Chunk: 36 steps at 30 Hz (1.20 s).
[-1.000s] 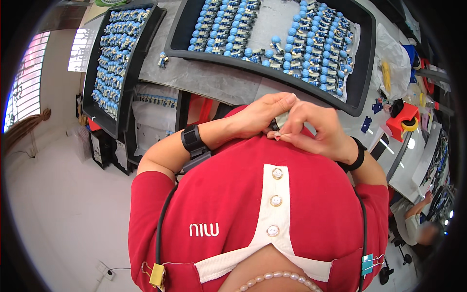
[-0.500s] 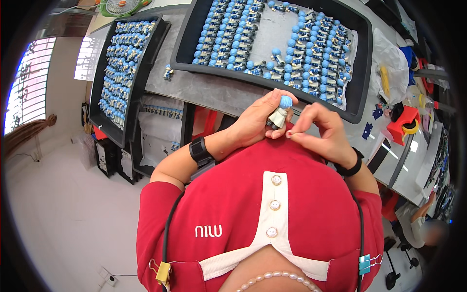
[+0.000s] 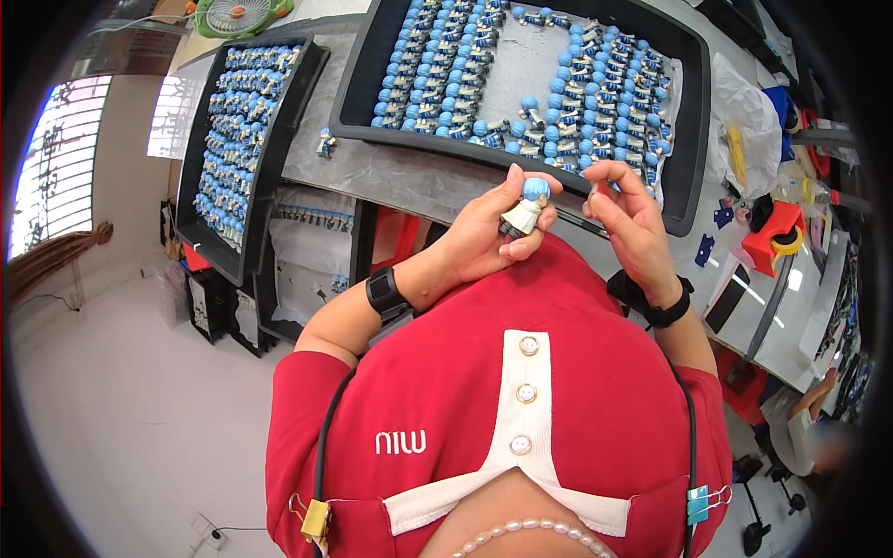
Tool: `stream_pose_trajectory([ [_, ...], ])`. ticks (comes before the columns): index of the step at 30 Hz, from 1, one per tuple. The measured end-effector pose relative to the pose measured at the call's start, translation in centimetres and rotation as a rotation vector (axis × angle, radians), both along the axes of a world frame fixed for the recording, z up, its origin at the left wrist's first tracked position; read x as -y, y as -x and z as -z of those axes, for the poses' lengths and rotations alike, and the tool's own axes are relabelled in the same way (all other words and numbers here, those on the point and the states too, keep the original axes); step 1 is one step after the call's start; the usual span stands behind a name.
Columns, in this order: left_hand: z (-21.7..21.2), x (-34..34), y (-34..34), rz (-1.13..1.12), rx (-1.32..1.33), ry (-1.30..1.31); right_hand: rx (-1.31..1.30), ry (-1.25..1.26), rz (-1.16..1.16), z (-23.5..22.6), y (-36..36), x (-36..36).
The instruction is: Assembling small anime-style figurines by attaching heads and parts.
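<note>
Figurine (image 3: 526, 206), blue-headed, now gripped by left hand (image 3: 488, 232) alone above chest, before black tray (image 3: 693, 139). Right hand (image 3: 633, 223) drawn apart, fingertips pinched narrow; tiny held item cannot be told. Joint handling apparently ended.

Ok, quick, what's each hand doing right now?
Left hand: closed around a small blue-haired figurine.
Right hand: fingertips pinched together beside the figurine; whether they hold a small part cannot be told.
</note>
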<state>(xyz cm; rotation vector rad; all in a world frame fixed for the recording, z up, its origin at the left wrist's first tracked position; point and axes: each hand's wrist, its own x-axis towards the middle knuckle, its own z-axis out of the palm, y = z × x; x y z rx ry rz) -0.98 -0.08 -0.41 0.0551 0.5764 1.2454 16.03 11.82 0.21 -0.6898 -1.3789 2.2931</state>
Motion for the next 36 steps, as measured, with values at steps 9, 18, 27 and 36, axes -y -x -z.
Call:
stream_pose_trajectory([
  [9, -0.1, 0.1, -0.1, -0.015, 0.028, 0.055, 0.016, -0.259, -0.087, 0.5, 0.6, 0.7],
  [18, 0.7, 0.3, 0.1, -0.06, 0.087, -0.001, 0.059, -0.283, -0.08, -0.1, 0.8, 1.2],
  [27, 0.6, 0.1, 0.1, -0.076, 0.039, -0.09, 0.053, -0.241, -0.072, 0.3, 0.6, 1.3],
  [36, -0.5, 0.3, 0.4, -0.072, -0.164, -0.1, 0.19, -0.685, -0.098, -0.5, 1.5, 1.2],
])
